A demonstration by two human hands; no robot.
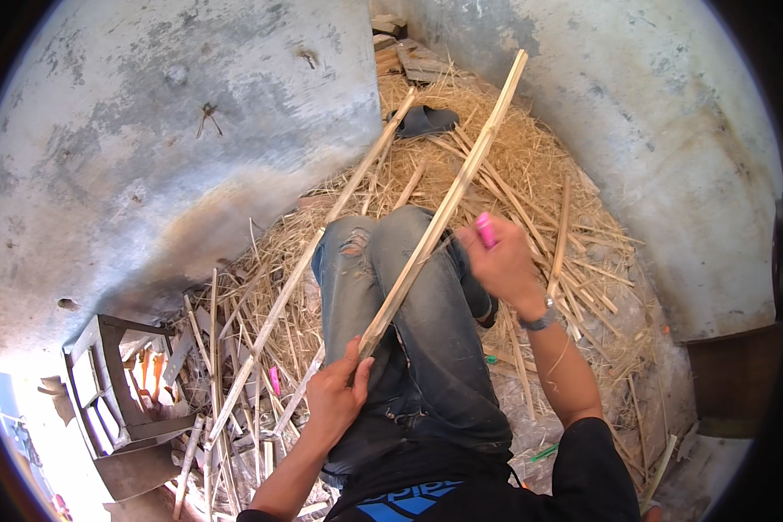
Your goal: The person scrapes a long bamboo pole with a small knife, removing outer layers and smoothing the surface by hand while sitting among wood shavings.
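Note:
A long pale wooden strip (439, 222) lies slantwise across my thighs, its far end rising toward the upper right. My left hand (335, 398) is closed round its near end, beside my lap. Above my right knee, my right hand (506, 268) is closed on a tool with a bright pink handle (485, 230). Only the handle shows; the rest of the tool is hidden by the fingers. This hand is just right of the strip. Another long pale strip (291, 283) slants past my left leg, touching neither hand.
Straw-like shavings (522, 143) and loose sticks (561, 230) cover the floor around my legs. A dark slipper (426, 122) lies at the far end. Bare plaster walls (235, 52) close in on both sides. On the left stands a dark open frame (139, 431), with more sticks beside it.

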